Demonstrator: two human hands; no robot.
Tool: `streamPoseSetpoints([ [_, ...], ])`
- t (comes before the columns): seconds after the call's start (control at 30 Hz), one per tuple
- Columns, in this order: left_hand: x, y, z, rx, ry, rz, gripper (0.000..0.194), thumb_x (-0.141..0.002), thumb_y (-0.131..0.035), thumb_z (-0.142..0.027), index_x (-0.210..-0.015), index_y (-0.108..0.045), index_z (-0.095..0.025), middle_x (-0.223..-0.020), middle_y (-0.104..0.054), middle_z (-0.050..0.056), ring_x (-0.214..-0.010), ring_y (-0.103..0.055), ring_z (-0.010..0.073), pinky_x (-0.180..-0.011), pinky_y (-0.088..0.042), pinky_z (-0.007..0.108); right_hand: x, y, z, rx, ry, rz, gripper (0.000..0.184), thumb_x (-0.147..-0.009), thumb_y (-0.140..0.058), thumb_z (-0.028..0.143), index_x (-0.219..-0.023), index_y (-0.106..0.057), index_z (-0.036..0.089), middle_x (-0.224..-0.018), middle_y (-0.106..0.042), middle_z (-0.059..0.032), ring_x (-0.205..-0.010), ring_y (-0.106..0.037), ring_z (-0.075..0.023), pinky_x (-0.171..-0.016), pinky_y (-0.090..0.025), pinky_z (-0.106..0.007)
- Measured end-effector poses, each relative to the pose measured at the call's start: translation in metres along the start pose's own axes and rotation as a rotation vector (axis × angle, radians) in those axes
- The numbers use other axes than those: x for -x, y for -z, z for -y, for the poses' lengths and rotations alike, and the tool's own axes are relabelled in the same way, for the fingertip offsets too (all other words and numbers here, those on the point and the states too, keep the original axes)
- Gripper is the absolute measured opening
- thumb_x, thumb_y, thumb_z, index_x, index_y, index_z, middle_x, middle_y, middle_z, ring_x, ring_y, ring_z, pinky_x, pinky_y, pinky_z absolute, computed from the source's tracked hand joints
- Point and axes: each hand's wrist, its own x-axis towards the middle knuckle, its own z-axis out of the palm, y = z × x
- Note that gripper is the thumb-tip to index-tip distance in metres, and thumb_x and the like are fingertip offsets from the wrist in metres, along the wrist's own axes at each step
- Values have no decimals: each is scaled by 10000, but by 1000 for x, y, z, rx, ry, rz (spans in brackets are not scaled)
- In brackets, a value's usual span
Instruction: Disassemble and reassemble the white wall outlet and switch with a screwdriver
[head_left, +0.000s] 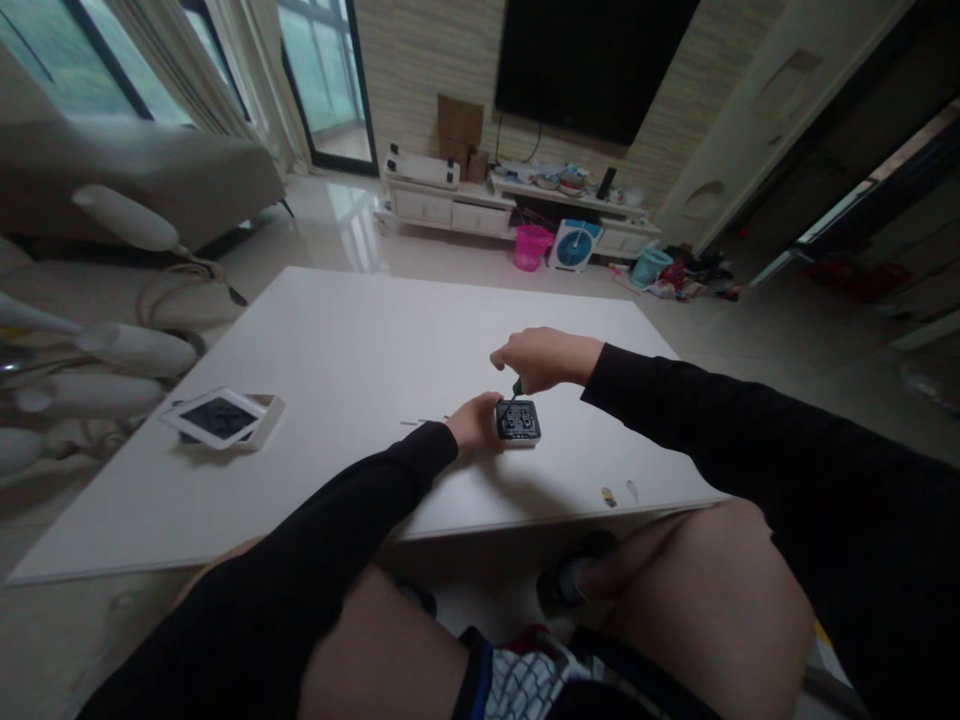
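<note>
A small dark square device with a pale rim lies on the white low table. My left hand grips its left side and holds it against the tabletop. My right hand is closed around a green-handled screwdriver, held upright with its tip down on the device's top face. Both arms wear black sleeves.
A white box with a dark square panel lies at the table's left. Thin small parts lie left of my left hand, and two tiny bits near the front edge. A sofa, TV cabinet, pink bucket and fan stand beyond.
</note>
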Motion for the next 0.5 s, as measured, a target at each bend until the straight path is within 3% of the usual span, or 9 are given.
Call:
streamPoseSetpoints([
  [0.1,-1,0,-1,-63,-26,-61,706,-441,-900,-173,-1084,-608,-180,-1181,-662,154,-1221,-548,429,-1102,-441,565,0,0,0,-1,13,-45,513,-792,-742,170,-1304,-753,184,-1160,-784,-189,-986,-732,-324,-710,-465,-359],
  [0.33,5,-2,-8,-101,-92,-45,566,-609,-846,-217,-1122,-611,-168,-1139,-704,166,-1171,-590,391,-1007,-514,534,-3,-2,-1,2,10,-49,478,-781,-749,176,-1257,-787,191,-1134,-792,-182,-971,-749,-320,-702,-480,-353],
  [0.5,6,-3,-7,-131,-90,-37,594,-616,-832,-228,-1156,-594,-168,-1160,-699,167,-1204,-580,412,-1009,-521,547,-13,1,-3,-36,-49,25,424,-754,-806,239,-1165,-818,136,-1016,-811,-182,-885,-761,-303,-659,-476,-335],
])
